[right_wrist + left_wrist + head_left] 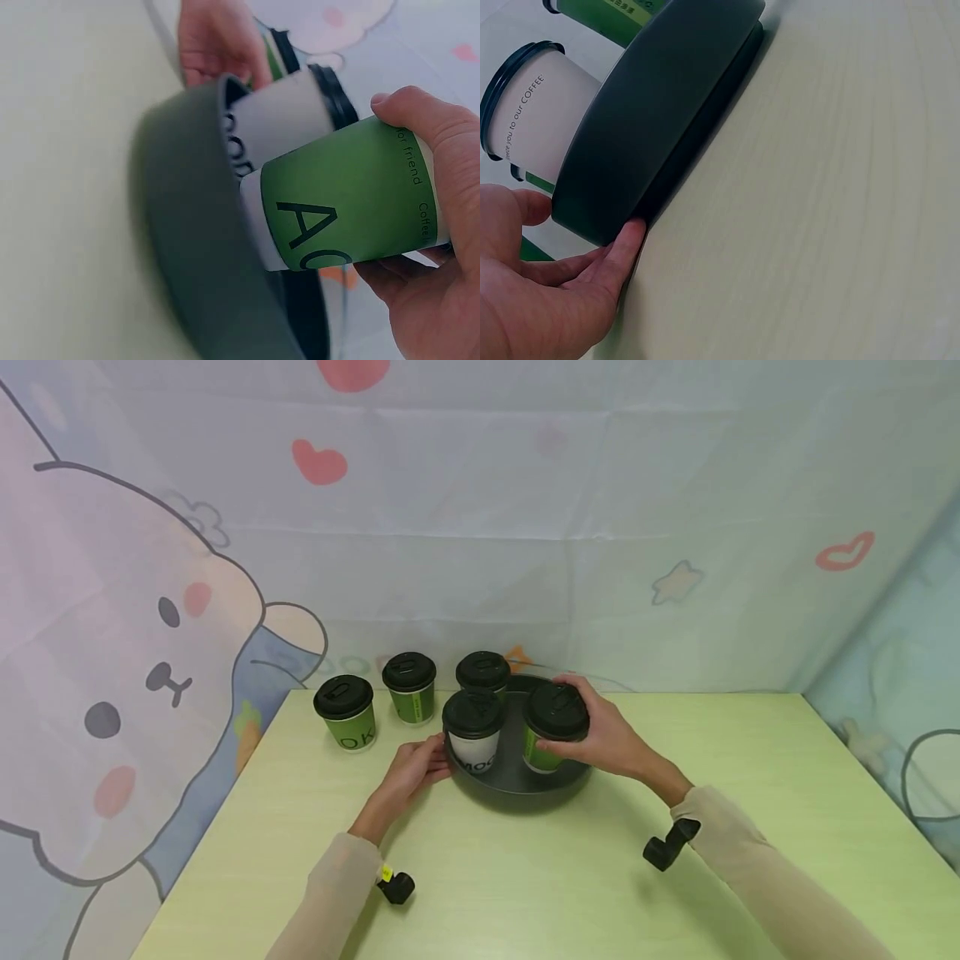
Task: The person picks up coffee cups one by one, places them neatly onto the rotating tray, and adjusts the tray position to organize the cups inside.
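My right hand (611,739) grips a green paper coffee cup (349,199) with a black lid, its thumb and fingers round the upper part. The cup is held at the right side of a dark round tray (513,792), its base below the rim level. A white paper coffee cup (474,752) with a black lid stands inside the tray at the left. My left hand (414,768) holds the tray's left edge; in the left wrist view the thumb is by the rim and the fingers (626,251) are at the tray's bottom edge.
Two green lidded cups, one nearer (352,731) and one farther (414,704), stand on the table (675,893) left of the tray. Another black-lidded cup (482,670) is at the tray's back left, partly hidden. A printed cloth (465,527) hangs behind the table.
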Motion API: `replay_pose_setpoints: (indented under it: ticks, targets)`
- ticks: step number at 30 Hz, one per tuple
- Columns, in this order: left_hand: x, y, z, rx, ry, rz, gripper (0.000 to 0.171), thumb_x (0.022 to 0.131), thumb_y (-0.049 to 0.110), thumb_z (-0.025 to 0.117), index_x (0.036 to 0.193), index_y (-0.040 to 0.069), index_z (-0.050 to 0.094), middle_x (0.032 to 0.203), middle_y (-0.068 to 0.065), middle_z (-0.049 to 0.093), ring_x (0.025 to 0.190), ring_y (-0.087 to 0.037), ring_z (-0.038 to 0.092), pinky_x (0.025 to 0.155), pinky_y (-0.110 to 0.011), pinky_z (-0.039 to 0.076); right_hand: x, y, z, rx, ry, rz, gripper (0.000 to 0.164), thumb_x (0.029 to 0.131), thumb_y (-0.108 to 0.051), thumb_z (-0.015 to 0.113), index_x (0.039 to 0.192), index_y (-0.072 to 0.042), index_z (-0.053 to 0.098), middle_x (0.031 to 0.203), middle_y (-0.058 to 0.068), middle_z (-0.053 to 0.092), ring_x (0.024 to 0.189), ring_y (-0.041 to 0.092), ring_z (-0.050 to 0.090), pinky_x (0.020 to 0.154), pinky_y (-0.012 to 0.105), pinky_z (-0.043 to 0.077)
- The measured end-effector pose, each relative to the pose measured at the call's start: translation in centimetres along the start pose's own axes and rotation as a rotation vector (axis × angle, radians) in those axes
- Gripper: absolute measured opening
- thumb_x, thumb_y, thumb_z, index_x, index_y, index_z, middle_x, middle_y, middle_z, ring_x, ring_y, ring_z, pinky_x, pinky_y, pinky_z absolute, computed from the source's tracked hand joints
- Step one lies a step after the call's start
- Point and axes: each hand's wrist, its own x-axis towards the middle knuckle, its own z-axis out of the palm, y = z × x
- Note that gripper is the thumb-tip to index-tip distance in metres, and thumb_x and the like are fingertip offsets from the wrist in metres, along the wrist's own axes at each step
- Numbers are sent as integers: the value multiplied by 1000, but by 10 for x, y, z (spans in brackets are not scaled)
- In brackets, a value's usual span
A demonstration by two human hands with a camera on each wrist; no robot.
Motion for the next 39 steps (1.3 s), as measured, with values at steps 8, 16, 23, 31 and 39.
replay_pose_setpoints:
  ticks: [8,16,23,31,39]
  targets:
    - [2,-1,0,-5,3,-1,47,109,29,50,126,-14,59,113,-16,62,97,-19,64,95,-33,58,-7,4,27,-23,-37,-18,92,78,-34,93,153,-24,39,139,6,58,125,23,59,105,50,48]
    - [2,-2,-1,-14,-5,0,46,109,29,50,127,-13,58,114,-15,62,98,-20,63,98,-36,57,-11,3,39,-90,-38,-66,93,77,-38,93,152,-21,41,144,7,56,131,25,55,107,52,47]
    - [1,-1,-1,-9,-7,-2,48,109,30,50,128,-14,58,115,-16,62,101,-22,64,100,-38,56,-10,5,43,-106,-40,-79,93,77,-39,93,151,-21,42,141,5,58,129,23,56,107,50,47]
    - [1,-1,-1,-11,-13,7,48,109,28,49,129,-15,57,114,-16,62,99,-20,64,98,-36,57,-9,5,45,-115,-37,-75,92,77,-41,93,151,-21,42,142,5,57,129,23,56,106,51,48]
    - [1,-1,-1,-21,-9,3,47,109,28,50,129,-14,58,114,-16,62,97,-19,64,97,-35,57,-9,5,45,-99,-38,-73,92,77,-41,93,151,-21,42,142,6,57,129,23,56,106,50,47]
